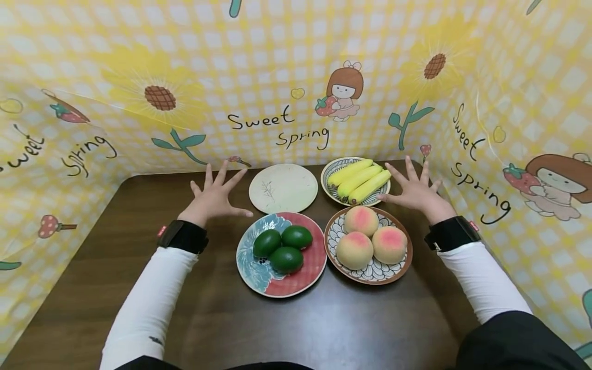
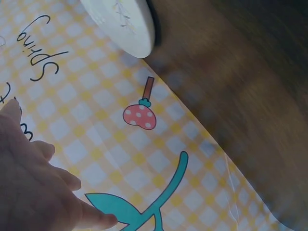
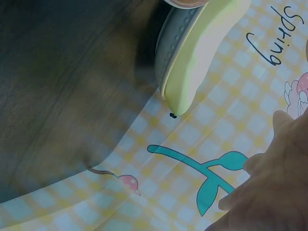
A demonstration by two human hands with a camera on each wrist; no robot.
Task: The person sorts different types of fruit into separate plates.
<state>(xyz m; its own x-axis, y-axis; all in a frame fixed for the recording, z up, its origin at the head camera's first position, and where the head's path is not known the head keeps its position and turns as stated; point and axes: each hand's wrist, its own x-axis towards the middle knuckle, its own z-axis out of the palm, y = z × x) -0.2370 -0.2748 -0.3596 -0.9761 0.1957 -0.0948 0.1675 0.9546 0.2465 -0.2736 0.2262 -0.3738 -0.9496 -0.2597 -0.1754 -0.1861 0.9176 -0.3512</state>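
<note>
My left hand (image 1: 214,199) is spread with fingers straight, left of a flat pale plate (image 1: 296,187); it holds nothing. My right hand (image 1: 420,194) is spread too, just right of a patterned bowl (image 1: 326,189) with three yellow bananas (image 1: 359,180) in it. Its thumb and index finger come close to the bowl's edge; whether they touch it I cannot tell. Nearer me, a blue-and-red plate (image 1: 311,275) bears three dark green, oval, avocado-like fruits (image 1: 287,259). To its right, a brown-rimmed plate (image 1: 370,277) carries three peaches (image 1: 354,251).
All the dishes stand on a dark brown wooden table (image 1: 222,318). A yellow checked cloth (image 1: 259,77) with printed flowers and lettering rises as a wall behind the table and along both sides. Black bands (image 1: 185,236) circle both wrists.
</note>
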